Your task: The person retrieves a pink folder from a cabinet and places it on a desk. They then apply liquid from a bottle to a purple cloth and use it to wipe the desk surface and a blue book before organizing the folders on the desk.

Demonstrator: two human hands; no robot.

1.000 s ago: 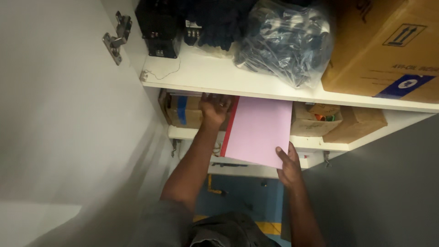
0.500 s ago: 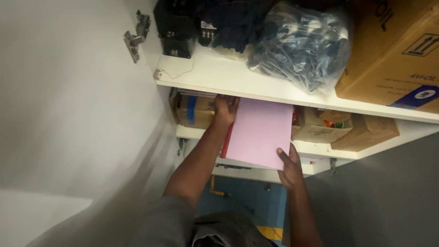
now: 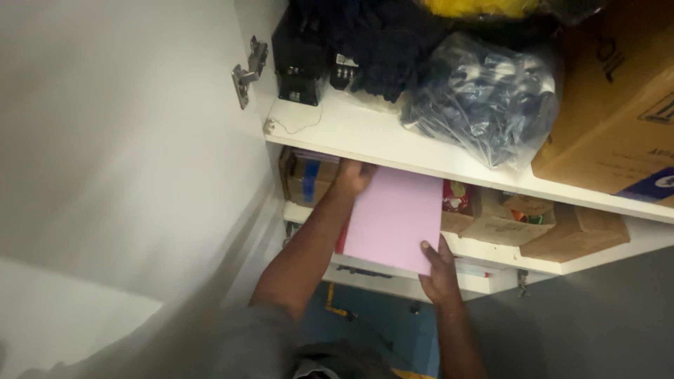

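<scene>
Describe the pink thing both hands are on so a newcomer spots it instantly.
Start at the white cupboard shelf carrying the clear bag of dark parts. Just beneath it, the pink folder sticks out of the next shelf, right hand at its lower corner, left hand at its top edge. It is the only flat pink sheet-like item among brown cardboard boxes.

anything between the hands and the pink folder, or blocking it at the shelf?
Nothing between: the right hand grips the pink folder at its near corner, the left hand is at its far edge. Cardboard boxes flank it; the shelf depth behind is hidden.
</scene>
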